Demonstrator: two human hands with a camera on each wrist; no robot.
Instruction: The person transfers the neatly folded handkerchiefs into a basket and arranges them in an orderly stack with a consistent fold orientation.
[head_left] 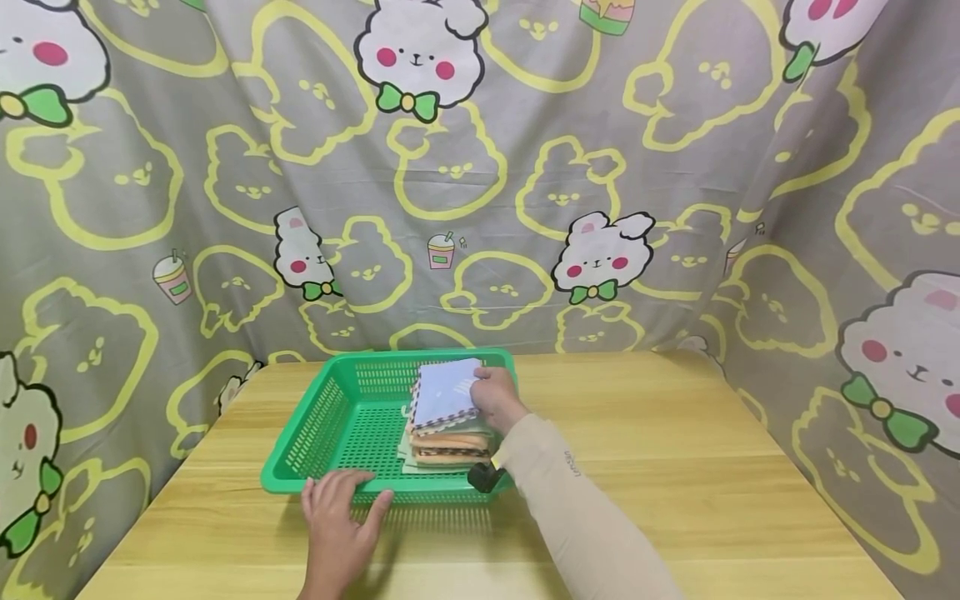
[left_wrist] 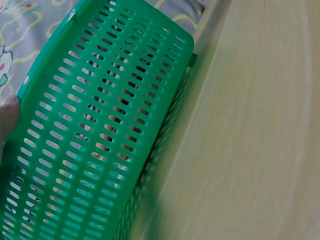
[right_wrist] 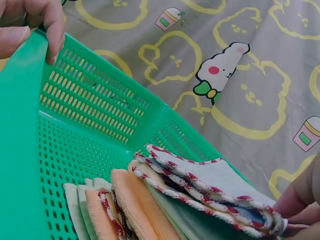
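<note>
A green plastic basket [head_left: 300,429] with slotted walls stands on the table. My left hand [head_left: 341,517] holds its near rim, fingers over the edge and thumb on the outer side. In the right half of the basket lies a stack of folded cloths [head_left: 450,450], pale green and orange. My right hand [head_left: 498,400] pinches the right edge of a folded light blue cloth [head_left: 444,392] at the top of the stack. Its red-and-white stitched border [right_wrist: 215,189] shows in the right wrist view, where several folded layers lean together.
The basket rests on a light wooden table [head_left: 637,467], with bare wood to its right and in front. A grey curtain [head_left: 495,192] printed with cartoon rabbits hangs behind and on both sides. A small black device [head_left: 483,477] sits at my right wrist.
</note>
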